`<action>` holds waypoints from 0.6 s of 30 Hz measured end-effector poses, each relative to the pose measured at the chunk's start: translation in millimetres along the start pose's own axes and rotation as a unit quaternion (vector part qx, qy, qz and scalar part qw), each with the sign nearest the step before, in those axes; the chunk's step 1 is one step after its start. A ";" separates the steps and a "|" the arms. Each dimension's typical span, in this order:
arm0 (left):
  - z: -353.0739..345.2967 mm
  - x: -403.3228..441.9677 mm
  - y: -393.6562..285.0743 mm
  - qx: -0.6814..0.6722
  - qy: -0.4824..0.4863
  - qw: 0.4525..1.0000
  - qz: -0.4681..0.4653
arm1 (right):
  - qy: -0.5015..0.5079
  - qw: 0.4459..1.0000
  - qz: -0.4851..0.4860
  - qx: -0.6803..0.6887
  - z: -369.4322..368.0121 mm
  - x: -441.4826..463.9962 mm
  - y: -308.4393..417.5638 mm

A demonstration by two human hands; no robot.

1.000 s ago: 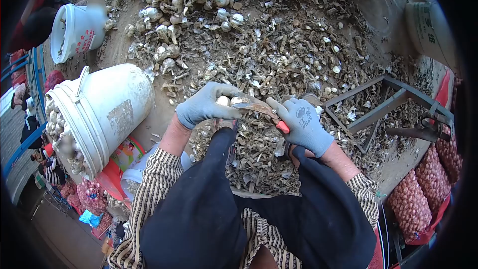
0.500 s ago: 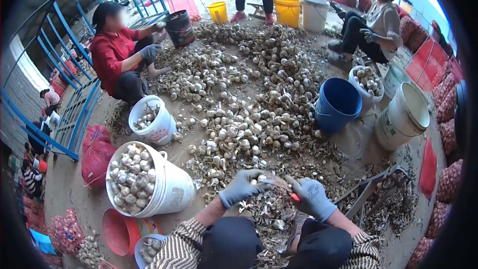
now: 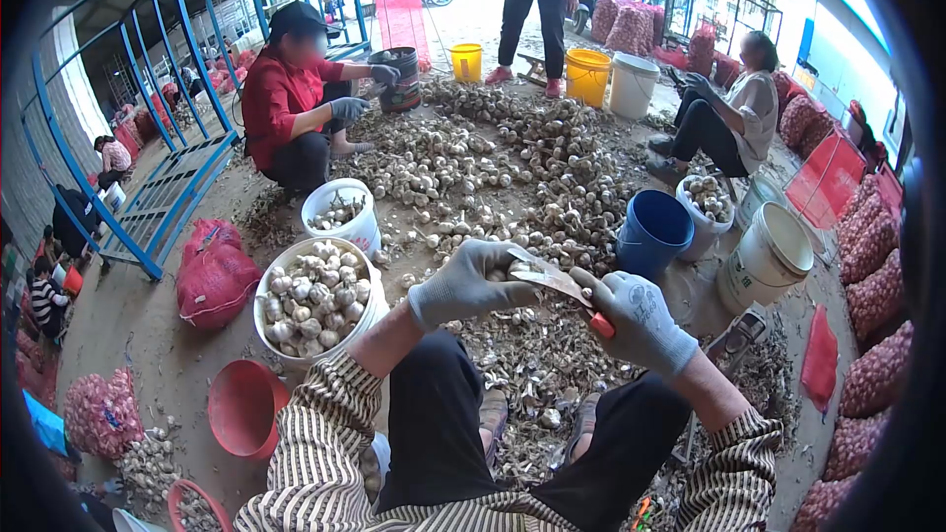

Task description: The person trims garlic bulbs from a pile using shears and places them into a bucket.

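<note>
Both hands wear grey gloves and meet over the trimmings on the ground. My right hand (image 3: 636, 320) is closed on the red handle of a curved cutting tool (image 3: 552, 281), whose blades point left. My left hand (image 3: 473, 286) is at the blade tips, thumb and fingers bent round the far end; what lies between them is too hidden to make out. Beyond the hands spreads a heap of garlic (image 3: 463, 163) with stems. To the left, a white bucket (image 3: 372, 320) is full of trimmed garlic bulbs.
A smaller white bucket (image 3: 365, 227), a red bucket (image 3: 246, 409) and a red mesh sack (image 3: 212, 276) are at left. A blue bucket (image 3: 650, 236) and a white one (image 3: 764, 261) stand right. A person in red (image 3: 286, 103) crouches back left; another sits back right.
The view has tilted up, showing the far pile and other people. My hands stay together at the tool; the garlic seen at my left fingers earlier no longer shows clearly.
</note>
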State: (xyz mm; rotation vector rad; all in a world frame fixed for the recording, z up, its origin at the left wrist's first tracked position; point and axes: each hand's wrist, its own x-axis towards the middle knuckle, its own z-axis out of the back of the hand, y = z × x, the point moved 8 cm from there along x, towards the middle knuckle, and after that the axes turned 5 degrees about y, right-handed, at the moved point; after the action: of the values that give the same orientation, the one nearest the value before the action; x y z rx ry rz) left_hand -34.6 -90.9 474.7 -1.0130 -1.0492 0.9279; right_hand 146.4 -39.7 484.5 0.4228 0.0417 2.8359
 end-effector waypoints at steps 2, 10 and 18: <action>-7.9 -20.6 9.5 -0.045 0.015 0.998 0.044 | 0.024 1.000 -0.004 -0.007 -1.1 -9.6 16.4; -72.4 -77.2 15.5 -0.153 0.085 0.984 0.043 | -0.010 0.999 -0.004 0.046 -27.8 -71.1 48.5; -64.3 -88.7 70.8 -0.219 -0.095 0.970 0.040 | -0.120 0.824 -0.230 0.503 -67.3 -124.1 34.3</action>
State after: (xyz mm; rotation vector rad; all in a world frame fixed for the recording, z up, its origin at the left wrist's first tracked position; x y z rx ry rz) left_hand -2.4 -168.3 374.9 -1.3584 -1.4226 0.8889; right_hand 232.0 -105.6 387.4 0.8189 1.4105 2.0280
